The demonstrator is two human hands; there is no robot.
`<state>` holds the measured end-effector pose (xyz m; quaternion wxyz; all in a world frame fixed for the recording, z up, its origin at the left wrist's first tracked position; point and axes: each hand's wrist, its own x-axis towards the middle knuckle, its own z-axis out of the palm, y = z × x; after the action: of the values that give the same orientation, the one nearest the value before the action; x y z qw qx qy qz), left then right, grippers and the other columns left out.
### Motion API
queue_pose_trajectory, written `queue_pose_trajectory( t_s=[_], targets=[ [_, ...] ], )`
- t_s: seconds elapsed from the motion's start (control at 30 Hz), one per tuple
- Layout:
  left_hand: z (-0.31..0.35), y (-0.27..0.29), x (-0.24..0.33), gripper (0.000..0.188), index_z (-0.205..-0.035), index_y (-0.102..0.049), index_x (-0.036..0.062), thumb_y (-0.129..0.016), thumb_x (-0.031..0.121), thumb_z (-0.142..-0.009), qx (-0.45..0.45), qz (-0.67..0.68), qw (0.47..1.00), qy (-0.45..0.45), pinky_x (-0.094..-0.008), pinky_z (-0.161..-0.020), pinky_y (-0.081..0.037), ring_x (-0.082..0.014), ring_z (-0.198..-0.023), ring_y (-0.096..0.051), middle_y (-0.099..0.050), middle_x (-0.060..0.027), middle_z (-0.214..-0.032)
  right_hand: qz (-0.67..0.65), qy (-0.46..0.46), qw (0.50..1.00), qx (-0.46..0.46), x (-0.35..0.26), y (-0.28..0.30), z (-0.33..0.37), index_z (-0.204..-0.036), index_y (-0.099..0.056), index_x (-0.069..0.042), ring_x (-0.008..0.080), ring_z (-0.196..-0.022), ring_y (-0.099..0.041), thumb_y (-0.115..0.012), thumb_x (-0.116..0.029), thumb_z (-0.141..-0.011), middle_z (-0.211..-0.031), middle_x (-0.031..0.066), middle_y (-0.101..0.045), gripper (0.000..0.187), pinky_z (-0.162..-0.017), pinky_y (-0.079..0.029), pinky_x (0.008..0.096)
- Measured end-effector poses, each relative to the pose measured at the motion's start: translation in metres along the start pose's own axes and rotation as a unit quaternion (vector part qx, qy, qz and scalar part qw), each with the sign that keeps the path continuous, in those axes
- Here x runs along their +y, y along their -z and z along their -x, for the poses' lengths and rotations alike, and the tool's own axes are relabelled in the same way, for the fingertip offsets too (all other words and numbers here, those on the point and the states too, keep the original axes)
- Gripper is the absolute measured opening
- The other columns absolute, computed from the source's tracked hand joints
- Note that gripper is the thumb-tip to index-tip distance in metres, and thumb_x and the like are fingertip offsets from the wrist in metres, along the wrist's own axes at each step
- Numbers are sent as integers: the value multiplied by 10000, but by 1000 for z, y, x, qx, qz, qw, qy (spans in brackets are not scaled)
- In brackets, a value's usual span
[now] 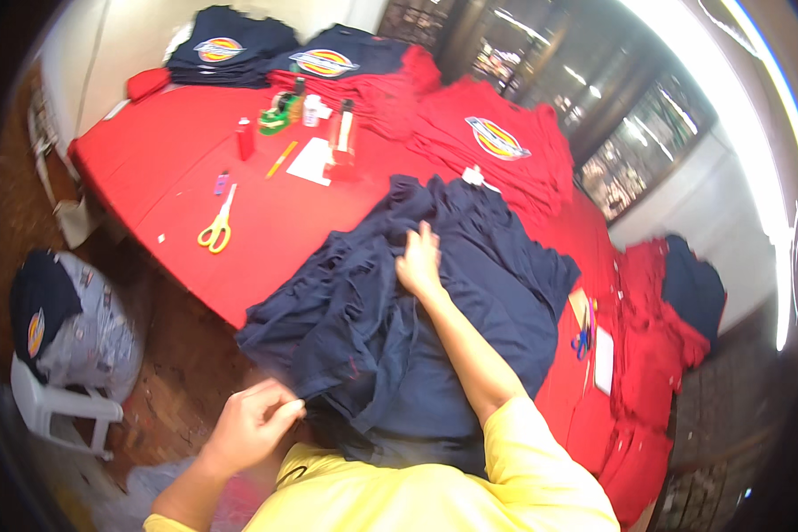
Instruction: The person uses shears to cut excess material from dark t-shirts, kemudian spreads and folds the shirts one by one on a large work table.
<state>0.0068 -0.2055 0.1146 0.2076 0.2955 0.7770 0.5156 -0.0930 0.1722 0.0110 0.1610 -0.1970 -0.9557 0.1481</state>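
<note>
Lead: Position of the main item?
Second: One crumpled heap of navy-blue fabric (496,266), apparently garment cloth, at the centre of the frame. It lies on a table under a bright red cloth cover (164,199), its lower edge reaching the person's yellow shirt (399,496).

Lead: Hands?
Second: Right hand (419,257) rests on the upper middle of the heap, fingers forward and slightly apart; whether they grip a fold, I cannot tell. Left hand (255,418), lower left of centre, has thumb and fingers drawn together, pinching the heap's lower-left edge.

Lead: Immediate surroundings?
Second: Left of the heap, yellow-handled scissors with metal blades (217,229). Above these, a slim yellow stick-shaped tool (281,160), a flat white sheet (309,162) and a green tape dispenser (277,113). Right of the heap, blue-handled scissors (582,341).

Lead: Outer areas?
Second: Upper left, a folded stack of navy shirts with an oval emblem (230,49). Upper right of centre, a pile of red shirts with a similar emblem (505,133). Far left, a white plastic stool (62,403) bearing a stuffed clear plastic bag (97,337).
</note>
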Motion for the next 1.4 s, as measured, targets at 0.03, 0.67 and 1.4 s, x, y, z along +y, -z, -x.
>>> queue_pose_trajectory(
  t_s=[0.03, 0.67, 1.4],
  targets=[
    [-11, -12, 10, 69, -786, -643, 8, -647, 72, -812, 68, -20, 986, -151, -315, -694, -515, -202, -747, -640, -648, -100, -787, -105, 97, 989, 25, -23, 12, -3, -1286, -459, 20, 400, -1356, -287, -588, -78, -752, -1459, 240, -301, 558, -1109, -270, 448],
    [-40, -22, -59, 456, -1209, -616, 24, -522, 345, -898, -266, 144, 937, -174, -519, -1106, -187, -405, -1377, -263, -439, -171, -1410, -692, 113, 695, -157, -34, 134, 306, -1257, -529, 89, 371, -1371, -306, -461, -404, -900, -1340, 232, -496, 613, -1139, -118, 498],
    [-17, -42, -185, 746, -1206, -598, 45, -384, 677, -871, -528, -322, 732, 287, -397, -885, -464, -348, -1036, -611, -639, -180, -1131, -87, -409, 906, 68, 109, 216, 307, -1066, -617, 29, 341, -911, -643, -529, -108, -901, -1012, 187, -645, 232, -814, -496, 408]
  ],
)
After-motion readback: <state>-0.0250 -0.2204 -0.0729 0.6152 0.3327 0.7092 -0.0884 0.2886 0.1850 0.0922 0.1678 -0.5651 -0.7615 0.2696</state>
